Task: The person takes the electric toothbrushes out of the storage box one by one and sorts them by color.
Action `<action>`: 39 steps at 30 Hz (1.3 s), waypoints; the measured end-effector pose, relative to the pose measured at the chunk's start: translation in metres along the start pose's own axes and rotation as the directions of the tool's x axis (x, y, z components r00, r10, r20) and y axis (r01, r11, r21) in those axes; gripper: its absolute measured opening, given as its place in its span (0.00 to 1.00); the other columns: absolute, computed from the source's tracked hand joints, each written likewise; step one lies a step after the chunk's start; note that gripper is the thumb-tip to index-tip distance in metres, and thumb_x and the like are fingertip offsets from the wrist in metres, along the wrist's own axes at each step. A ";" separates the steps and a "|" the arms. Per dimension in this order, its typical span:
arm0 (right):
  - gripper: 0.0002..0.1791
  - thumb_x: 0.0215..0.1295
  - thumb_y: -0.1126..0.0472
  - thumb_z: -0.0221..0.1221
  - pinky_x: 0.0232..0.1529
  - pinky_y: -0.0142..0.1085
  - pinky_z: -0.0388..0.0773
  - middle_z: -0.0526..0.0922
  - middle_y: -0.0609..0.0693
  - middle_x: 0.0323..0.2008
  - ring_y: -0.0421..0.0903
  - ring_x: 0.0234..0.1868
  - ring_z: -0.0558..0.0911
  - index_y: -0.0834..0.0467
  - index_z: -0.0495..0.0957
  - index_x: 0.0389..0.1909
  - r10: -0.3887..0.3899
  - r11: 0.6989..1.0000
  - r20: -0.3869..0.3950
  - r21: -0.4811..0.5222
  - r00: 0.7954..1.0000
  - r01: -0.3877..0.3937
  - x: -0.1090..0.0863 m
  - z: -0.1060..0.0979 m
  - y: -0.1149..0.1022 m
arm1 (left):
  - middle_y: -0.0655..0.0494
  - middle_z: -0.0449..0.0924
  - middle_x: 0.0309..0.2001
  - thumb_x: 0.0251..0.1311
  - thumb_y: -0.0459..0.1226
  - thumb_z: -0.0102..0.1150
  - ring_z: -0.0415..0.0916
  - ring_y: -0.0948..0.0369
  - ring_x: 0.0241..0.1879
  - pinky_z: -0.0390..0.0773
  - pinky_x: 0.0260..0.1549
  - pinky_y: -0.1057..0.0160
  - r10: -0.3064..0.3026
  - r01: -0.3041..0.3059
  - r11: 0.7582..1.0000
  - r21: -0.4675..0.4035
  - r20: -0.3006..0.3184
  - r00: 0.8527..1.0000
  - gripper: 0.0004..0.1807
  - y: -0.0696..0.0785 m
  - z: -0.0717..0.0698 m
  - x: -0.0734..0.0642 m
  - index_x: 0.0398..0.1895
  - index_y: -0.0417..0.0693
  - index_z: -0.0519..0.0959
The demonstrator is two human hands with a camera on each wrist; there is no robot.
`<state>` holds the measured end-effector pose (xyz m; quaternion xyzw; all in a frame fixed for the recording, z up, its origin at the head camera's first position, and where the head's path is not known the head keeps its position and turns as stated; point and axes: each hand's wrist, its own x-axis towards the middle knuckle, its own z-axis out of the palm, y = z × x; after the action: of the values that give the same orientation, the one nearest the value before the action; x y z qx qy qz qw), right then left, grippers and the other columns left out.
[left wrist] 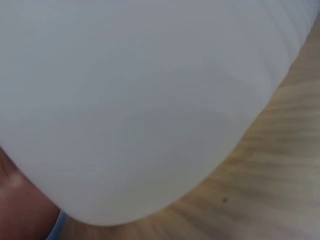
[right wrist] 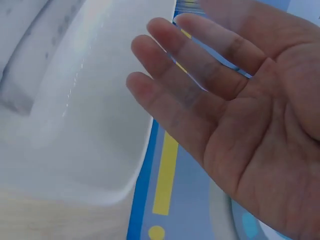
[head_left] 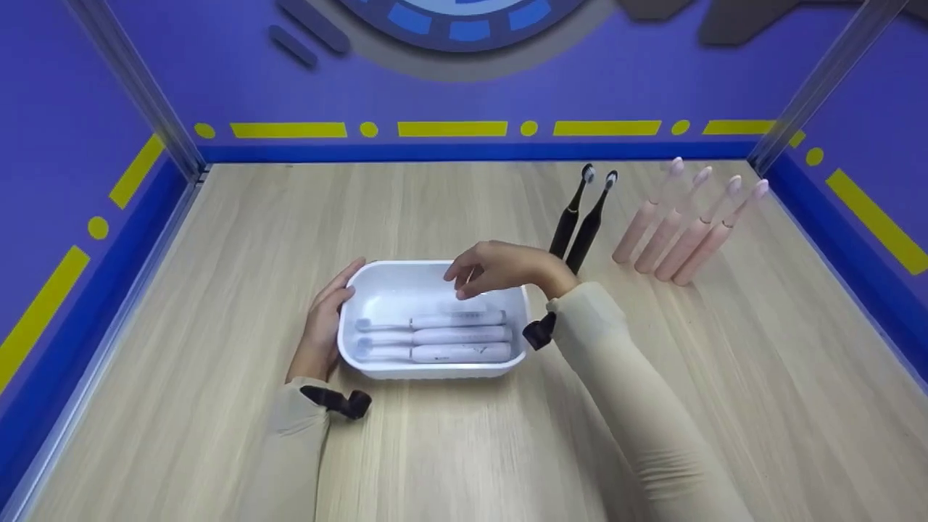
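A white plastic tub (head_left: 435, 370) stands on the table, with three white electric toothbrushes (head_left: 461, 335) lying side by side in its near half, heads to the left. My left hand (head_left: 324, 319) holds the tub's left side, thumb by the rim and fingers along the outer wall. The left wrist view is mostly filled by the tub's outside (left wrist: 140, 110). Over the tub's far right part hovers my right hand (head_left: 500, 268), its fingers loosely bent and holding nothing. The right wrist view shows its bare palm and spread fingers (right wrist: 170, 107) beside the tub wall.
Two black electric toothbrushes (head_left: 587, 232) are behind my right wrist. Farther right is a row of several pink electric toothbrushes (head_left: 683, 246). Blue panels (head_left: 464, 101) with yellow marks border the wooden table (head_left: 449, 449) at the back and both sides.
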<state>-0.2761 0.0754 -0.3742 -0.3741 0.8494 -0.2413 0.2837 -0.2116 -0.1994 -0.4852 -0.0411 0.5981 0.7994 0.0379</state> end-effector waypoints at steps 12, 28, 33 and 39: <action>0.21 0.62 0.62 0.61 0.58 0.39 0.75 0.84 0.54 0.48 0.47 0.53 0.81 0.59 0.77 0.57 0.090 0.995 0.131 -0.061 0.987 -0.083 0.029 0.014 -0.009 | 0.57 0.54 0.75 0.69 0.31 0.32 0.48 0.64 0.74 0.49 0.73 0.66 0.026 -0.026 1.000 0.000 -0.006 1.000 0.27 -0.001 0.000 0.000 0.72 0.45 0.61; 0.21 0.59 0.59 0.64 0.43 0.33 0.76 0.81 0.54 0.53 0.44 0.39 0.81 0.54 0.79 0.55 0.245 0.964 0.198 -0.153 0.949 -0.217 0.039 0.028 -0.006 | 0.54 0.53 0.75 0.68 0.31 0.32 0.48 0.60 0.75 0.49 0.74 0.62 0.047 -0.046 0.999 -0.015 0.014 0.999 0.28 -0.003 -0.001 0.001 0.72 0.41 0.60; 0.22 0.59 0.60 0.64 0.49 0.38 0.78 0.81 0.52 0.54 0.46 0.46 0.81 0.53 0.79 0.56 0.273 0.946 0.183 -0.231 0.944 -0.228 0.041 0.032 -0.012 | 0.53 0.53 0.75 0.68 0.30 0.32 0.48 0.59 0.75 0.48 0.74 0.62 0.054 -0.054 0.998 -0.019 0.013 0.998 0.28 -0.004 -0.001 0.002 0.72 0.40 0.60; 0.23 0.57 0.61 0.66 0.52 0.41 0.79 0.82 0.53 0.54 0.48 0.50 0.82 0.53 0.78 0.56 0.304 0.940 0.179 -0.215 0.936 -0.264 0.042 0.035 -0.015 | 0.53 0.54 0.75 0.68 0.30 0.32 0.48 0.60 0.75 0.48 0.74 0.62 0.050 -0.050 0.999 -0.014 0.001 0.999 0.28 -0.004 -0.001 0.002 0.71 0.40 0.60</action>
<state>-0.2686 0.0274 -0.4031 -0.2953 0.8788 -0.0758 0.3671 -0.2135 -0.1989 -0.4891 -0.0258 0.5935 0.8042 0.0180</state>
